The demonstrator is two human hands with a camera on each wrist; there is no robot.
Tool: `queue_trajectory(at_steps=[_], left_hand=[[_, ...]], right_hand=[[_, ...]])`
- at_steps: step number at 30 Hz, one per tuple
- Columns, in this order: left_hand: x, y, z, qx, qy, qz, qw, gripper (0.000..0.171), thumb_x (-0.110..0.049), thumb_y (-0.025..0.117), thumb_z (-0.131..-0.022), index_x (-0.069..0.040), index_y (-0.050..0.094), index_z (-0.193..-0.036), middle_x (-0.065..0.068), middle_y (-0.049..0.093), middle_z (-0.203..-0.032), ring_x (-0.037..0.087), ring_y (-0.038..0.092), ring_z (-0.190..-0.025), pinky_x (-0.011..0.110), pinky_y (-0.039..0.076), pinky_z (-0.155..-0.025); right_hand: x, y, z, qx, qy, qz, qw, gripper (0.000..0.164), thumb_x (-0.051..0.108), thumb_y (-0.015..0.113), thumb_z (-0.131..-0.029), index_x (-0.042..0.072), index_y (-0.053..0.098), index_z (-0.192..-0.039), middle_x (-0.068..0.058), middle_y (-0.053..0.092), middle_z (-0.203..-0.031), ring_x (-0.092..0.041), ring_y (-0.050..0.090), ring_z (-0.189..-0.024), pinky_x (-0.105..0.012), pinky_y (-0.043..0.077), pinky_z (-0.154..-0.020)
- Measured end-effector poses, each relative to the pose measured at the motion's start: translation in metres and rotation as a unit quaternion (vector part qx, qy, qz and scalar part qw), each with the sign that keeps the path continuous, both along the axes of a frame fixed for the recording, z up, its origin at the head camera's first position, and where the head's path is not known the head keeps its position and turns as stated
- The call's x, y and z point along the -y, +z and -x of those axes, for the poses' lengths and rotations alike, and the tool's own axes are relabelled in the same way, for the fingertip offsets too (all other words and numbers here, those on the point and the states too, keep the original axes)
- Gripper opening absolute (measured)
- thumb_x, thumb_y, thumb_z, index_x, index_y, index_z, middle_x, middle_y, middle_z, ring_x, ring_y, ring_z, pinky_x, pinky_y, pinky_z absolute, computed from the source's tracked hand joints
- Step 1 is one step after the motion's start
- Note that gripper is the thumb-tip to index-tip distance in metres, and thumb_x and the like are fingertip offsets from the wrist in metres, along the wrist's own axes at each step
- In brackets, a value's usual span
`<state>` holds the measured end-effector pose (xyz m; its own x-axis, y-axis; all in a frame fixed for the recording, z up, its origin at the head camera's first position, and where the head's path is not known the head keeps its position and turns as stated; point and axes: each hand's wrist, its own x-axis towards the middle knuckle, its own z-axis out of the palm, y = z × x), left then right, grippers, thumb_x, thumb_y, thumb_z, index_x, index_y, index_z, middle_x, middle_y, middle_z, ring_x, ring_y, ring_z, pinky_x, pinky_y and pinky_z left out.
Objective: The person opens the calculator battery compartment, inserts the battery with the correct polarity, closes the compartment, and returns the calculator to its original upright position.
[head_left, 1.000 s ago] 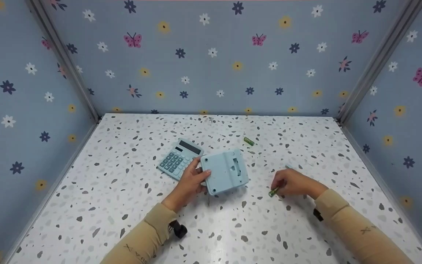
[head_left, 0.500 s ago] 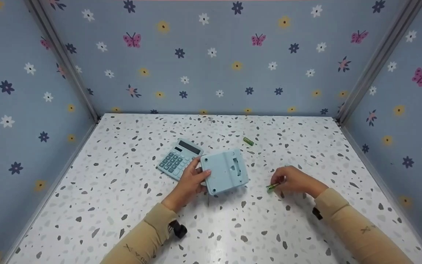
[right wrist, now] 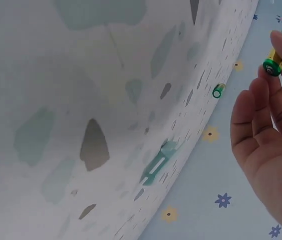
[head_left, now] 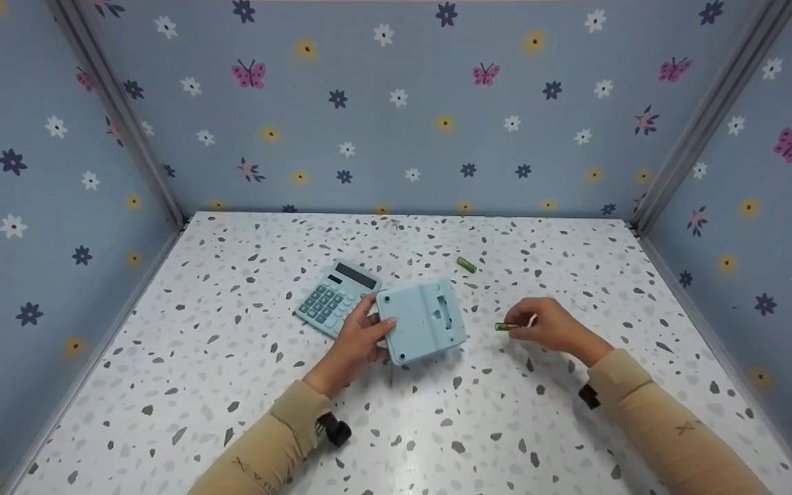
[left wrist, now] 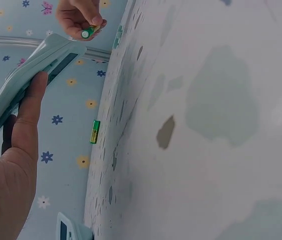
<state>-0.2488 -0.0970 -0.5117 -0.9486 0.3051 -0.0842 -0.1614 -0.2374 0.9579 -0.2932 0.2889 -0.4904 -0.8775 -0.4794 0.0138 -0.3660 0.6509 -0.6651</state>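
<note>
My left hand [head_left: 355, 337] grips a light-blue calculator [head_left: 413, 323], back side up. The thumb lies on its back and fingers reach beneath. An uncovered battery slot [head_left: 445, 313] shows near its right edge, and a dark strip is visible on its underside in the left wrist view. Off to the right, my right hand [head_left: 544, 324] pinches a green and yellow battery [head_left: 504, 327] between thumb and fingers, raised above the table. In the right wrist view the battery [right wrist: 275, 55] has its green end out past the fingertips. A second battery [head_left: 466, 265] lies on the table beyond the calculator.
Another light-blue calculator [head_left: 339, 295], keys up, lies partly behind my left hand. A small teal plastic cover [right wrist: 158, 162] rests on the speckled table [head_left: 245, 412], hidden by my right hand in the head view. Flowered blue panels [head_left: 396, 103] enclose the back and sides.
My right hand has moved away from me and lifted slightly with the battery, which has turned from slanted to nearly level. The left hand and its calculator stay put.
</note>
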Motion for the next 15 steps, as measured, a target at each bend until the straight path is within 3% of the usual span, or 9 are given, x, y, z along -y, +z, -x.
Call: queue_trajectory(at_steps=[9,15], left_hand=[[0.001,-0.001,0.001,0.000,-0.004,-0.005,1.0000,0.056,-0.011,0.058,-0.112,-0.018,0.038,-0.163,0.017,0.065,-0.144,0.024,0.073,-0.118,0.048,0.066,-0.092],[0.002,-0.001,0.000,-0.004,-0.007,-0.004,1.0000,0.056,-0.011,0.059,-0.112,-0.017,0.037,-0.163,0.017,0.065,-0.143,0.024,0.073,-0.117,0.048,0.066,-0.092]], right_hand=[[0.011,0.005,-0.002,-0.001,-0.045,0.041,0.998,0.015,0.008,0.082,-0.096,0.006,0.080,-0.110,-0.007,0.076,-0.102,-0.016,0.065,-0.092,-0.031,0.056,-0.083],[0.019,0.007,-0.003,-0.002,-0.051,0.076,0.996,0.016,0.008,0.082,-0.096,0.004,0.080,-0.111,-0.010,0.076,-0.101,-0.018,0.065,-0.091,-0.030,0.057,-0.082]])
